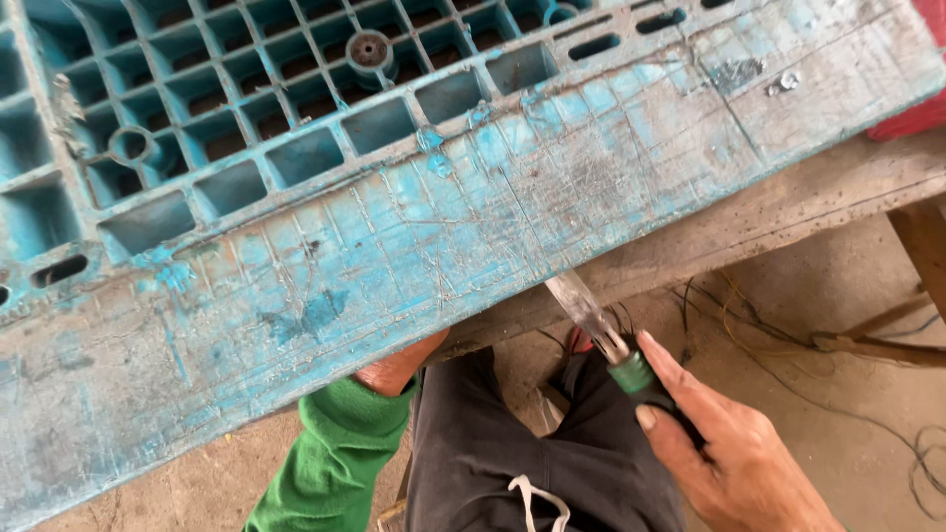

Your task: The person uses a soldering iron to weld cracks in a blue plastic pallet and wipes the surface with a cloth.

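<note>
Gripping a knife (601, 330) against the blue pallet (414, 207): right hand (729, 453); left hand (394, 369) hidden beneath.

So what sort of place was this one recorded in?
Probably a rough repair workshop or yard. A scratched, worn blue plastic pallet lies on a weathered wooden bench, the right hand holds a green-handled tool against its edge, and loose wires trail over the bare concrete floor.
</note>
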